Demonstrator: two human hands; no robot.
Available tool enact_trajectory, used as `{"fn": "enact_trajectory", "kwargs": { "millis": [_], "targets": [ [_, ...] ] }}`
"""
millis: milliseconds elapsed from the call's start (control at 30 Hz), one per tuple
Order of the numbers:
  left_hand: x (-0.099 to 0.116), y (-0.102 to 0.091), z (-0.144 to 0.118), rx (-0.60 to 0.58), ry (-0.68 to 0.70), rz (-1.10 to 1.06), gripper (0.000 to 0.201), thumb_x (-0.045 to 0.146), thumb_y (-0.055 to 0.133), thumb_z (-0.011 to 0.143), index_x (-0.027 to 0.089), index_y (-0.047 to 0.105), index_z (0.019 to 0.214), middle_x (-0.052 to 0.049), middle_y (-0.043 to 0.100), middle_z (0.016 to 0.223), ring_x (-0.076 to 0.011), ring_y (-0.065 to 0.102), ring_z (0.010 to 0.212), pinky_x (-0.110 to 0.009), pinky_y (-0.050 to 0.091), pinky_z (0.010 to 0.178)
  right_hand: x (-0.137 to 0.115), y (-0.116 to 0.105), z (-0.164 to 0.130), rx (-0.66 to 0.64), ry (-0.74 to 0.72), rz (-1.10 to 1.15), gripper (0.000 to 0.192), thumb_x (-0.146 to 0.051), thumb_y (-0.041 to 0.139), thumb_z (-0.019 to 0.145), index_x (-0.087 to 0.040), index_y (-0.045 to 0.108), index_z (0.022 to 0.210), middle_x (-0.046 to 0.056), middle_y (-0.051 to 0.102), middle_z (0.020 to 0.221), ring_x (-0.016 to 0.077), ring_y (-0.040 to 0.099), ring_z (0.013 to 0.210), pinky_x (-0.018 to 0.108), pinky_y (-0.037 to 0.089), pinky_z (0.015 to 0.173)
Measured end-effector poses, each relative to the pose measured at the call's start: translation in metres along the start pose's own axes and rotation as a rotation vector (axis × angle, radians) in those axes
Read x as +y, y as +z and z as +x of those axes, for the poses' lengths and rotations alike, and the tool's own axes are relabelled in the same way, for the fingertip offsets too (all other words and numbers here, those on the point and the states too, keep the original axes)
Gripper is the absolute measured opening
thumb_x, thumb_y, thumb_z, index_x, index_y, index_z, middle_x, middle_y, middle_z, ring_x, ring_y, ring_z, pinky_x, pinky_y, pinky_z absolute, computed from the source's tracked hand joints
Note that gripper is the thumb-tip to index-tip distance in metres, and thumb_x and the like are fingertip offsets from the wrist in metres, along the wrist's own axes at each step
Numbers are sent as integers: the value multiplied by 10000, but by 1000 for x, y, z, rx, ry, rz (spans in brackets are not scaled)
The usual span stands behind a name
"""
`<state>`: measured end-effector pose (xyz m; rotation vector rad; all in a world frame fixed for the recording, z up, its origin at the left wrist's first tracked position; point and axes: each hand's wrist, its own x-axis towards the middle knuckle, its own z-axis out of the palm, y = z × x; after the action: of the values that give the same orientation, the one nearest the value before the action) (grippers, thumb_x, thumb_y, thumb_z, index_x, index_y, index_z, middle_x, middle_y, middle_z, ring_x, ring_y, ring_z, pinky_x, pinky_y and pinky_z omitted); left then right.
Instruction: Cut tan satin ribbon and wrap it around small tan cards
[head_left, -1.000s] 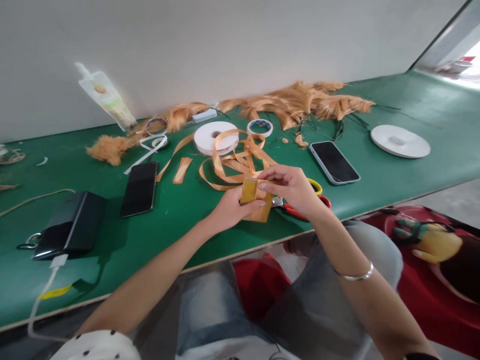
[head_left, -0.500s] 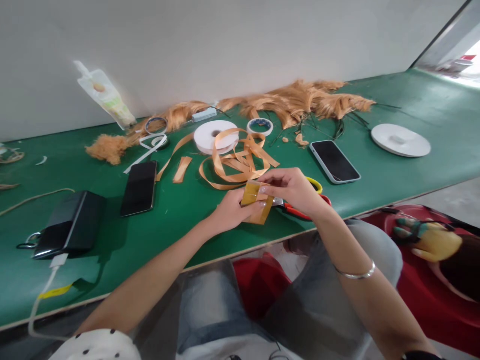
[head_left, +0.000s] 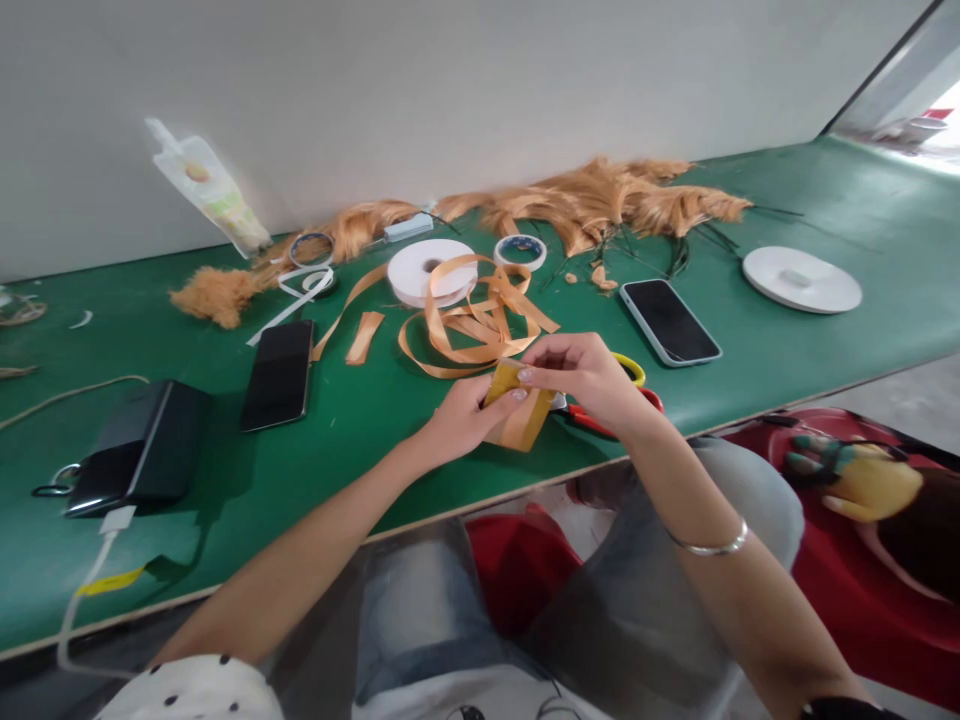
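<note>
A flat amber piece (head_left: 535,424), partly covered by a peach strip, is held just above the near edge of the desk (head_left: 360,470), at the middle of the scene. It is grasped from the left by the left hand (head_left: 466,412), with the thumb laid across its face. Its upper right corner is pinched by the right hand (head_left: 589,378); whether a strip end is also caught there cannot quite be told. The scissors (head_left: 589,420) are partly hidden by the right hand. On the far side, loose peach ribbon (head_left: 484,326) is heaped beside a white spool (head_left: 409,272). The ribbon is flanked by 2 phones, a black phone (head_left: 277,376) left and a pale-cased phone (head_left: 670,322) right.
</note>
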<state>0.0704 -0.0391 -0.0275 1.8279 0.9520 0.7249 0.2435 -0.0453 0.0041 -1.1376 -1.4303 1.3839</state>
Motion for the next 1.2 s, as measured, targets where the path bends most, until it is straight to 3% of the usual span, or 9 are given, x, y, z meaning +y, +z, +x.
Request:
{"fn": "enact_trajectory", "kwargs": {
  "millis": [400, 600, 900, 1033, 1200],
  "targets": [
    [3, 4, -5, 137, 4, 51, 468, 571, 469, 812, 169, 421, 579, 45, 344, 529, -82, 303, 519, -235, 244, 492, 3, 1, 1, 17, 13, 124, 214, -295, 790, 615, -150, 646, 679, -8, 612, 649, 105, 553, 619, 239, 411, 574],
    [4, 2, -8, 168, 7, -35, 445, 568, 509, 804, 155, 507, 637, 31, 436, 576, -94, 374, 569, -223, 307, 525, 1, 2, 1, 32, 21, 123, 229, -306, 793, 601, -147, 642, 667, -18, 590, 613, 94, 524, 588, 234, 391, 556],
    [4, 2, -9, 243, 20, -94, 445, 564, 546, 786, 154, 517, 616, 35, 411, 538, -86, 352, 530, -219, 291, 492, 2, 1, 1, 52, 4, 125, 218, -293, 793, 600, -144, 646, 664, -22, 584, 625, 85, 514, 589, 229, 384, 557],
    [5, -1, -7, 190, -10, -85, 425, 560, 539, 792, 148, 584, 696, 12, 525, 614, -103, 431, 584, -218, 358, 540, 2, 2, 1, 71, 8, 109, 236, -317, 794, 592, -148, 644, 657, -22, 577, 620, 84, 504, 576, 227, 382, 533],
    [4, -2, -2, 82, -63, -165, 391, 523, 664, 705, 137, 604, 723, -2, 598, 671, -115, 504, 617, -217, 413, 564, 3, 5, 1, 79, 34, 103, 264, -334, 797, 588, -143, 624, 646, -17, 573, 599, 81, 505, 554, 216, 381, 500]
  ]
}}
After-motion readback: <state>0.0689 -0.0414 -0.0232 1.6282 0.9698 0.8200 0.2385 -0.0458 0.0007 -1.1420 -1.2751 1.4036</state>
